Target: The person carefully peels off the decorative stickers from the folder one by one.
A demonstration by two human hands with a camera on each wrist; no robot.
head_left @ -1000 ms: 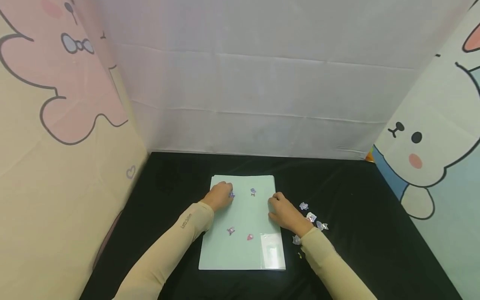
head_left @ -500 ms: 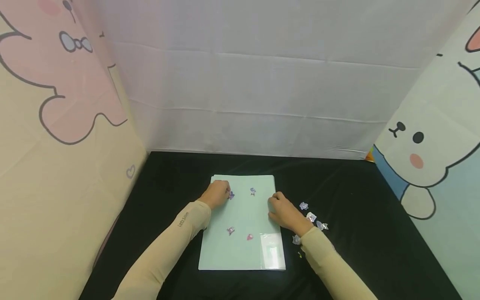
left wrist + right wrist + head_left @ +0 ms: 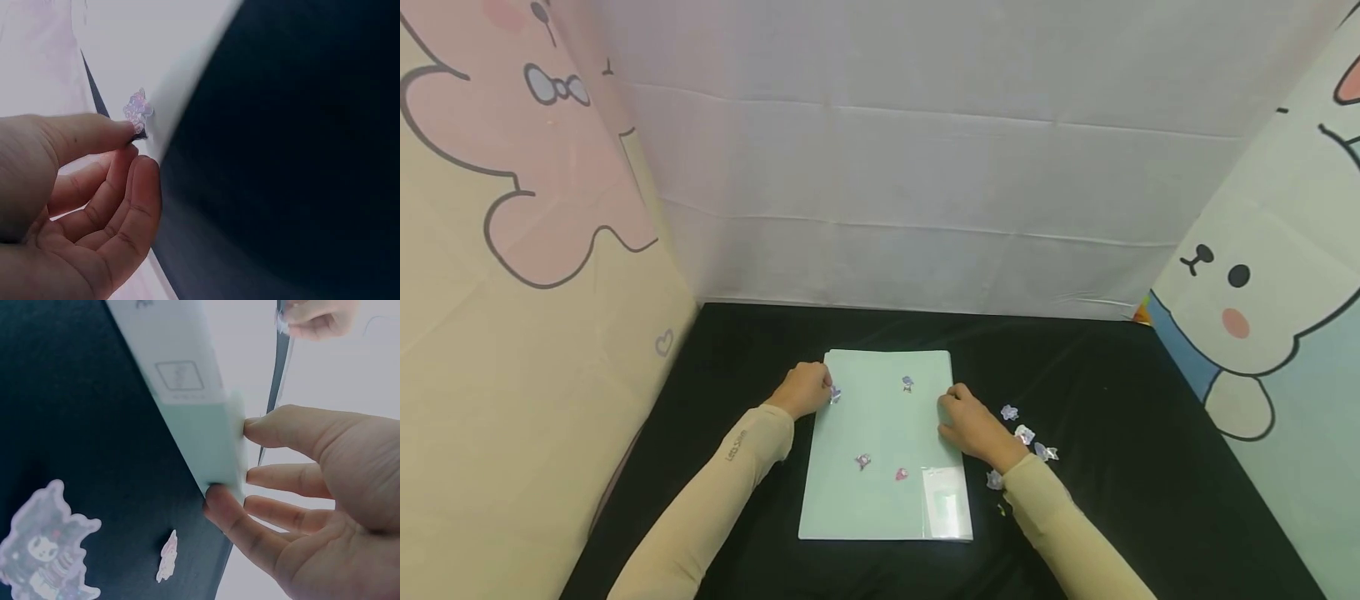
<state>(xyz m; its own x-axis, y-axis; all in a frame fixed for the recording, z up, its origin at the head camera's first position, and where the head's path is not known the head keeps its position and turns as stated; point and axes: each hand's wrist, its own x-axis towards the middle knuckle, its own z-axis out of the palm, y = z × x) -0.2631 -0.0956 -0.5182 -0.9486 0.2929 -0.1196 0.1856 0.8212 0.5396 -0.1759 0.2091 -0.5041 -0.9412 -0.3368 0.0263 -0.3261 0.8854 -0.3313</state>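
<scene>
My left hand (image 3: 803, 389) pinches a small shiny purple sticker (image 3: 139, 107) between thumb and fingers, over the left edge of a mint-green folder (image 3: 880, 425). The folder lies flat on the black cloth. My right hand (image 3: 977, 427) holds the folder's right edge; in the right wrist view its thumb and fingers bend around the pale green spine (image 3: 197, 437). On the cover are a bluish sticker (image 3: 907, 383) near the top, a pinkish-purple sticker (image 3: 863, 461) and a pink sticker (image 3: 902, 474) lower down.
Several loose stickers, among them a silvery one (image 3: 1024, 434), lie on the black cloth (image 3: 1135, 467) right of the folder. A clear pocket (image 3: 947, 502) covers the folder's lower right corner. Fabric walls (image 3: 910, 167) enclose the table at the back and sides.
My left hand has moved left across the cover with the purple sticker, from its upper part to the left edge. My right hand has stayed at the folder's right edge.
</scene>
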